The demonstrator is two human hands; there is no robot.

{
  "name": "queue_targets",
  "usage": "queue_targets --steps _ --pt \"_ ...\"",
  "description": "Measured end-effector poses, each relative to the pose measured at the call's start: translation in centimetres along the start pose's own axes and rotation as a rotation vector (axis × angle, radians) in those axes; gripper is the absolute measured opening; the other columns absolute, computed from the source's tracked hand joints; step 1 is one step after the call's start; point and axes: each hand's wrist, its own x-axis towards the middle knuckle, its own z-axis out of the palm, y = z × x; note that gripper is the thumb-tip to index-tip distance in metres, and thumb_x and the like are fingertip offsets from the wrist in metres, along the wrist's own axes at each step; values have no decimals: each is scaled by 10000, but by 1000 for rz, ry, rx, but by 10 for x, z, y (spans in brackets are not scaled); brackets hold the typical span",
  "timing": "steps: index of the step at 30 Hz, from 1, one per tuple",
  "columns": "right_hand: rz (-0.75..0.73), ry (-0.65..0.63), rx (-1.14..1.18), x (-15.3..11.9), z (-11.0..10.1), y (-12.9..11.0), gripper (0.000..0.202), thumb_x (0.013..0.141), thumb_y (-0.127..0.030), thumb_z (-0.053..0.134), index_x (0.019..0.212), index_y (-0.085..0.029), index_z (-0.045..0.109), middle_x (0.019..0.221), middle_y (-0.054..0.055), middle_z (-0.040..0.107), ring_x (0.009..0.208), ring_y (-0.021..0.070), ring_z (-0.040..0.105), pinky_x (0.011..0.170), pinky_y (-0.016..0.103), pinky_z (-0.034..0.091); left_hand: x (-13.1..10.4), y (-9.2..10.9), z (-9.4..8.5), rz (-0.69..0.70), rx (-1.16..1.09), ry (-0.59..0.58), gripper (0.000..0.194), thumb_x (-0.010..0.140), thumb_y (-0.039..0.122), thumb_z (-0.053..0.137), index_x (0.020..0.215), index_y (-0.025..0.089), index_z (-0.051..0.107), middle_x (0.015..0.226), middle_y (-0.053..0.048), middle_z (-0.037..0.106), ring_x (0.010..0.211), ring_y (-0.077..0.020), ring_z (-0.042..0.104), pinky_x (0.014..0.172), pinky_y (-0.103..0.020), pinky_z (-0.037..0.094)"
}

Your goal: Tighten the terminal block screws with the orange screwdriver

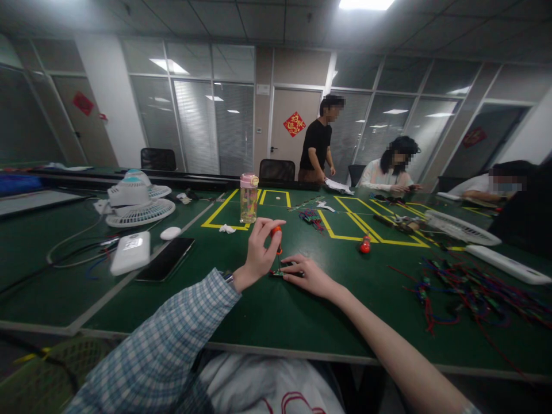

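Observation:
In my left hand (260, 253) is a small screwdriver (279, 250) with a red-orange handle, held upright by thumb and fingers. Its thin shaft points down at a small green circuit board (276, 273) on the table. My right hand (311, 278) lies low beside the board, its fingertips holding the board's right side against the surface. A dark piece shows under those fingers, too covered to make out. Whether the screwdriver's tip touches a screw is too small to tell.
A pink-lidded bottle (249, 198) stands ahead. Leftward lie a black phone (167, 260), a white power bank (130, 253) and a white fan (138, 201). Tangled wires with boards (470, 296) spread at right, near a red screwdriver-like handle (365, 244). Several people are across the green table (259, 322).

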Motion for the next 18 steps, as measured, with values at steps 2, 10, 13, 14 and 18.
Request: queue_targets --steps 2,10,13,14,18 --pt "1 0 -4 0 0 0 276 893 -351 550 1102 -252 700 1209 93 618 1113 237 560 980 380 421 0 0 0 -2 -2 -5 215 929 220 437 1081 198 588 932 -45 524 846 -154 520 756 -287 442" --pt "-8 5 -8 0 1 2 273 893 -349 551 1101 -253 699 1210 89 618 1113 232 559 985 377 418 0 2 -1 5 4 -3 214 929 212 434 1075 192 588 925 -43 520 840 -151 510 750 -282 437" --pt "-5 1 -12 0 0 0 270 891 -334 555 1100 -245 701 1205 95 620 1108 231 564 982 375 420 0 2 -1 6 0 -6 212 926 203 439 1078 190 587 929 -43 518 838 -148 508 751 -279 436" --pt "-4 0 -12 0 -1 -1 270 891 -331 555 1100 -241 701 1203 97 622 1106 231 565 982 374 420 0 2 -1 5 0 -5 212 925 201 439 1077 190 587 929 -43 518 836 -148 507 749 -278 436" --pt "-2 -1 -8 0 -1 -1 272 891 -335 556 1101 -240 700 1203 98 621 1109 234 564 985 378 418 0 1 0 11 -5 2 210 924 200 440 1070 185 591 921 -41 515 831 -145 508 744 -271 436"
